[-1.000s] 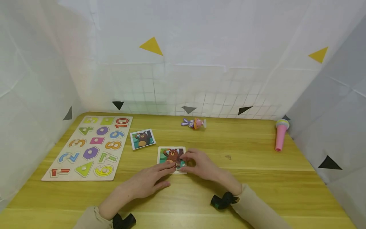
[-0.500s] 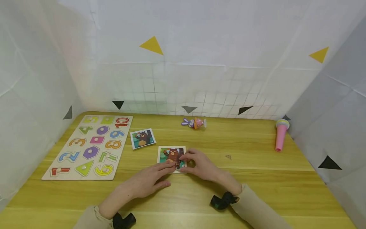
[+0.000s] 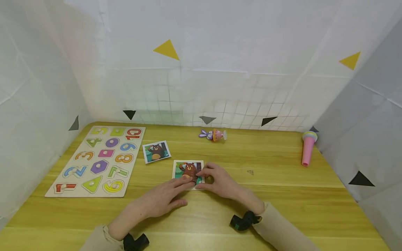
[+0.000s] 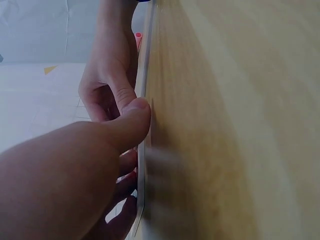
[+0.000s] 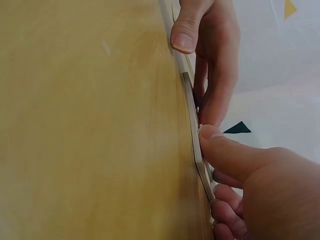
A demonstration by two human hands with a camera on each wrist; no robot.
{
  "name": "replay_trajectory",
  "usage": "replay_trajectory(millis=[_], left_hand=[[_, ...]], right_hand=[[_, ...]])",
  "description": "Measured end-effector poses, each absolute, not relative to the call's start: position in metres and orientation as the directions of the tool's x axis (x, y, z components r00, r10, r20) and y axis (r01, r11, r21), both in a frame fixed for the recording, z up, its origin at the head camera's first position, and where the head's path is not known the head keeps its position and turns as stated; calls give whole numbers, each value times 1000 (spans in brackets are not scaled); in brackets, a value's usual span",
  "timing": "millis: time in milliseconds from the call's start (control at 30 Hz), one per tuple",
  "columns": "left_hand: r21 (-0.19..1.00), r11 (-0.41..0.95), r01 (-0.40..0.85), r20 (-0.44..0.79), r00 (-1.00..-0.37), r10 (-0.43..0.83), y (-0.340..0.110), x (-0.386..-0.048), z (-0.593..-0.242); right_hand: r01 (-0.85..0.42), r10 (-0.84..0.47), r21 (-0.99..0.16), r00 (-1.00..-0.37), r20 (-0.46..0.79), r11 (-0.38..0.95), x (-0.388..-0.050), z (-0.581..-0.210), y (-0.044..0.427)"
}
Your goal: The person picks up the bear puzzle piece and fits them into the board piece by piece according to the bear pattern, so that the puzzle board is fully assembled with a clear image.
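Note:
A small square jigsaw puzzle (image 3: 189, 168) with a brown bear picture lies on the table between the hands. My left hand (image 3: 161, 198) rests straight fingertips on its lower edge, covering part of the picture. At the lower right corner, my right hand (image 3: 221, 182) pinches a puzzle piece (image 3: 199, 180) between thumb and fingers. Seen from the side in the right wrist view, the puzzle's thin edge (image 5: 192, 120) lies close to the tabletop, with the right thumb (image 5: 212, 137) touching it. The fingers hide much of the piece.
A matching bear picture card (image 3: 156, 152) lies up and left of the puzzle. Farther left is a board of number and shape pieces (image 3: 132, 167). A rabbit figurine (image 3: 216, 135) lies at the back, and a pink toy microphone (image 3: 309, 150) at the far right.
The puzzle piece, slightly askew a second ago, now lies more in line with the bear picture. My right fingers have shifted slightly left; my left hand stays in place.

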State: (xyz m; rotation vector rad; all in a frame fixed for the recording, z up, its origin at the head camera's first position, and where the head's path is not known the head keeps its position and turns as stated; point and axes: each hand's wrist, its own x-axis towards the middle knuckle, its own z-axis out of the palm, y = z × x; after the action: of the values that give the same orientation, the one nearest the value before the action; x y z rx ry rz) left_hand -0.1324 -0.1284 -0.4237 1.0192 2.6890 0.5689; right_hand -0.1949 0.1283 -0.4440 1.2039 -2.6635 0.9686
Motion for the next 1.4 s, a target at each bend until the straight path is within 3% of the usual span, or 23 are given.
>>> replay_trajectory(millis=[467,1100,1400], left_hand=[[411,687,599,-66,-732,678,-126,-132,-424],[413,682,604,-63,-728,683,-125,-130,-426],[416,686,597,-65,-733,678,-123,-129,-427]], right_hand=[[-654,-666,-560,-711,224,509,-193,-441,132],[-683,-660,-549,-695,286,481,-193,-442,130],[-662,-671,-579,-699,247,477,-193,-440,132]])
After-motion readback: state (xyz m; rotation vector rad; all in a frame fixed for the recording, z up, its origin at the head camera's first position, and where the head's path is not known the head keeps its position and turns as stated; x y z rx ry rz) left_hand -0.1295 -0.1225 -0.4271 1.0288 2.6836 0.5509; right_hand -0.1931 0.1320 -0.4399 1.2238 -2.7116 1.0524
